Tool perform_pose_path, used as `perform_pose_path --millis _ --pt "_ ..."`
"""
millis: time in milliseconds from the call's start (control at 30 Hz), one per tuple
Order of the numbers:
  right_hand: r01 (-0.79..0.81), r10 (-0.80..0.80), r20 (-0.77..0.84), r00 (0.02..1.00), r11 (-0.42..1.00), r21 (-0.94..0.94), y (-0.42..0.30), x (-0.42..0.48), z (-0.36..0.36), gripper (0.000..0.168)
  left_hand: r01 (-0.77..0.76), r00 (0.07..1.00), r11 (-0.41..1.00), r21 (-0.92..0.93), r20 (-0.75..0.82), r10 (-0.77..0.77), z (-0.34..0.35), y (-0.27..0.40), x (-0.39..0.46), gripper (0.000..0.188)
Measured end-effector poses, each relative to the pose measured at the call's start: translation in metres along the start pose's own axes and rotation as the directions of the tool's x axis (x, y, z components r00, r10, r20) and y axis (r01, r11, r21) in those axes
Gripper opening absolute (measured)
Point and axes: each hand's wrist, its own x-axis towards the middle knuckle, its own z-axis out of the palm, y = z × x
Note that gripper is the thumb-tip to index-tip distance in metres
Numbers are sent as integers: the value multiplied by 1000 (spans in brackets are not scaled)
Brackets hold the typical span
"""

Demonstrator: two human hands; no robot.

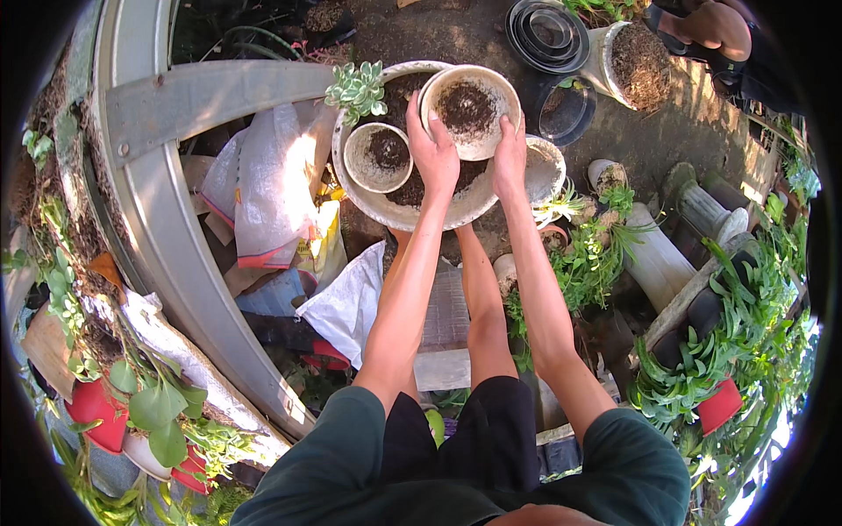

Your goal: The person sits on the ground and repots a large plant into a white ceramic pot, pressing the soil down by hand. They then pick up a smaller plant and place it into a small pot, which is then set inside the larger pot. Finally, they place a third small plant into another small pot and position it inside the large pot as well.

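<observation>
Between my left hand (435,150) and my right hand (509,158) is a round whitish plant pot (503,89), gripped at its two sides. Dark soil (466,108) lies in its bottom, and a second rim shows along its left edge. The pot is held over a large pale basin (352,191) that has soil in it. A smaller plant pot (358,161) with some dark soil stands inside the basin, left of my left hand. A rosette succulent (358,91) overlaps the basin's upper left rim. Right of my right hand is another pale container (551,167), partly hidden.
Woven plastic sacks (270,191) lie at the left beside a curved metal beam (191,223). Nested black pots (513,33) and a soil-filled pale pot (602,59) are at the upper right, near another person's bent leg (717,33). Potted plants (582,276) crowd the right.
</observation>
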Motion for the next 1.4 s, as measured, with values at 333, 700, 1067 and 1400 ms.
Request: perform_pose_path --millis 333,700,1067,1400 --pt "165 -171 -7 985 956 -245 -25 193 32 53 -80 986 987 138 155 58 112 -16 162 51" --pt "122 -58 192 980 931 -344 120 328 47 52 213 695 766 607 457 -555 174 -187 285 40" --pt "275 -194 233 953 877 -395 181 352 2 42 121 368 648 752 572 -733 213 -232 285 45" --pt "168 -168 66 984 986 9 56 100 -39 23 -102 994 990 102 56 96 31 -11 32 27"
